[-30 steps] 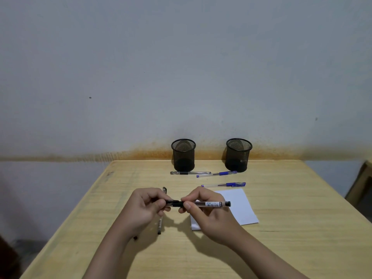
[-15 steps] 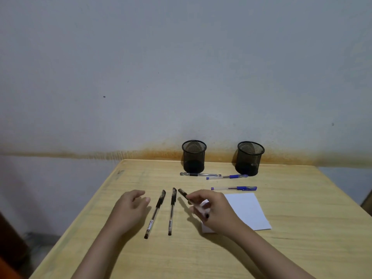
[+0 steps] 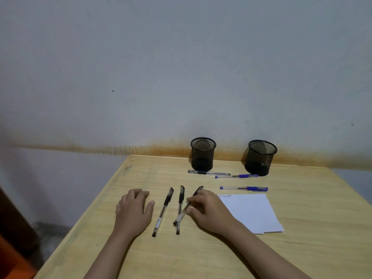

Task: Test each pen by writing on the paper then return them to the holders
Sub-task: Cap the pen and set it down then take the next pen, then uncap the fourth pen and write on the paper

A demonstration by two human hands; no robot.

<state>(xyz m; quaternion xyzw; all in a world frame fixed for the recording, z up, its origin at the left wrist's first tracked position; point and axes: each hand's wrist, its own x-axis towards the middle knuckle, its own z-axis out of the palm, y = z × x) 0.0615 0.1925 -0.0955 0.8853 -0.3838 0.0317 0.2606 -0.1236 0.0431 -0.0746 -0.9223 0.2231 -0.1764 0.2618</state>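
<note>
We reckon we are early on: across the bench [image 3: 302,256] the paper [image 3: 251,212] carries one small scribble, both holders [image 3: 203,156] stand empty, and six pens lie out. Our right hand [image 3: 209,212] pinches a black pen [image 3: 187,207], slanted across its neighbour; our left hand [image 3: 133,208] rests flat, holding nothing. Nothing blocks the holders.

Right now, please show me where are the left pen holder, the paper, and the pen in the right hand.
left pen holder [image 3: 202,156], head view, front mesh wall.
paper [image 3: 249,212], head view, blank middle.
pen in the right hand [image 3: 182,215], head view, clear barrel below the fingers.
</note>
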